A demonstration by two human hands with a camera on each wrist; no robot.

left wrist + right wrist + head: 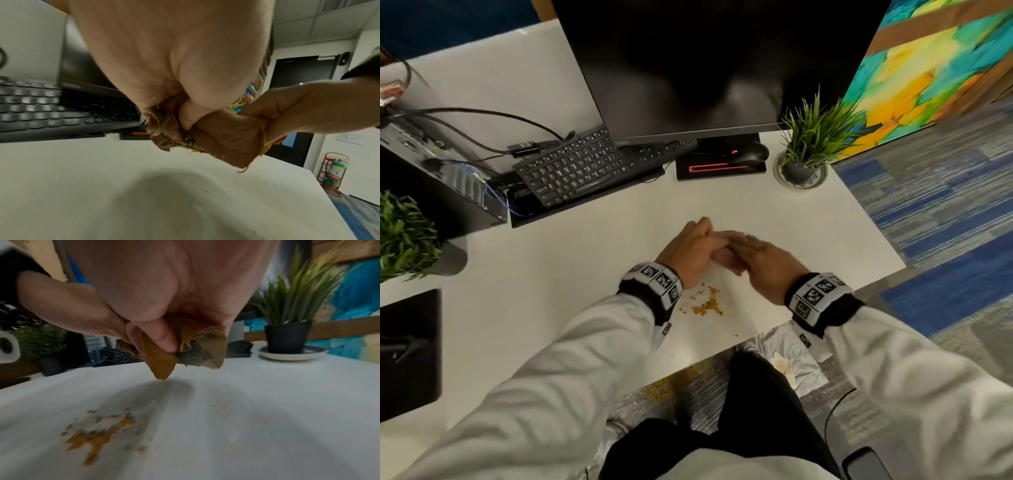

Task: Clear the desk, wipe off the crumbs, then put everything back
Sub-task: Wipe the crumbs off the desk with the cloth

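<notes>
A plant in a dark pot stands at the far left, well left of the crumbs. Right of it, and behind the crumbs, a computer case lies at the desk's back left, with a black keyboard just beside it, partly under the dark monitor.

On the white desk, near its front edge, orange-yellow crumbs lie scattered in a small patch; more of the same lie on the floor below that edge. Just behind the crumbs the left hand has its fingers curled round a bunched brown cloth, which is held a little above the desk and not touching it. The cloth is frayed at its edges, with a darker speckled part showing in its folds. Right of the crumbs the right hand meets the left and pinches the same cloth between thumb and fingers, one brown corner hanging down toward the desk.

Behind the hands, a black mouse sits on a dark pad under the monitor. Further right of the crumbs, at the back corner, a second plant stands in a dark pot on a saucer. Past it a bright painted panel leans beyond the desk.
</notes>
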